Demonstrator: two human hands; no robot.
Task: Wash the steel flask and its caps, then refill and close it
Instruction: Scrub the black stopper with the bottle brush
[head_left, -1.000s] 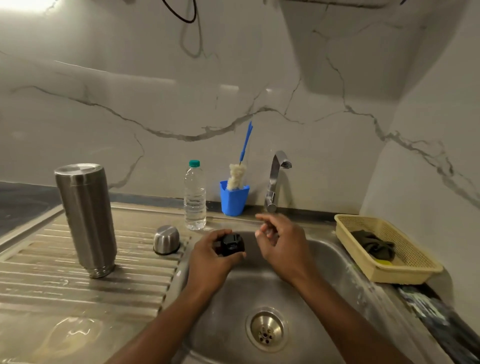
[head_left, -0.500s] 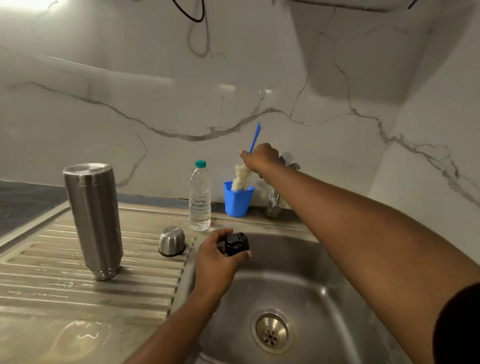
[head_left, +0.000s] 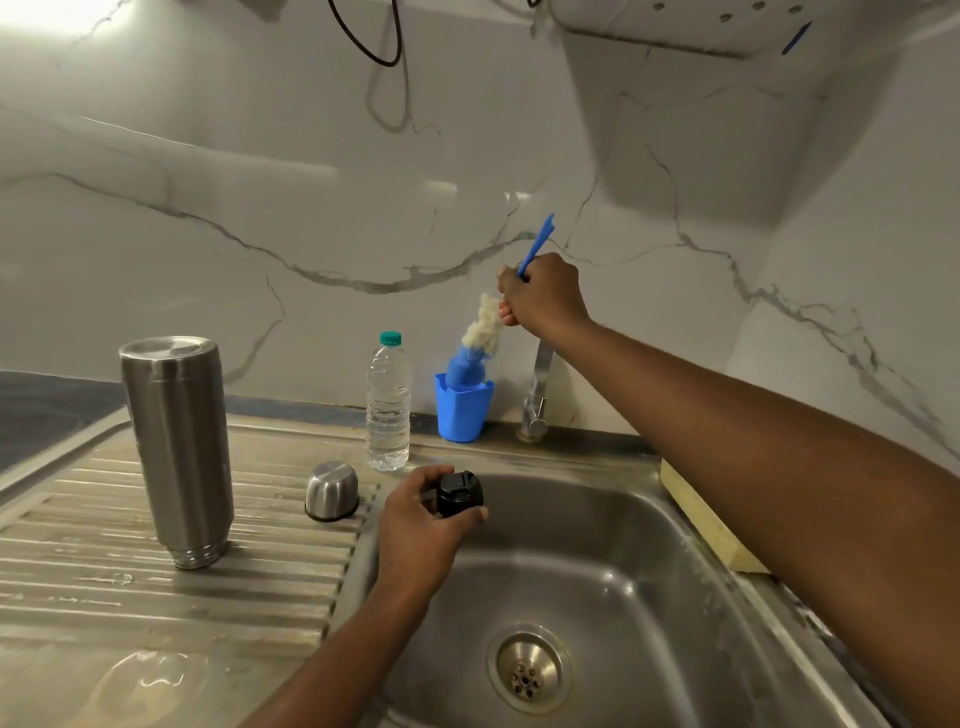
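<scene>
Both your hands hold something over the steel sink (head_left: 597, 519).
Your right hand (head_left: 545, 296) grips the blue-handled bottle brush (head_left: 485, 327); your left hand (head_left: 415, 525) curls around the small black inner cap (head_left: 458, 493).

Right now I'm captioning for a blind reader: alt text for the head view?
A person's right hand grips a blue-handled brush, its head partly in a blue cup, while the left hand holds a black cap over the steel sink. A steel flask, steel cap and water bottle stand to its left.
</scene>
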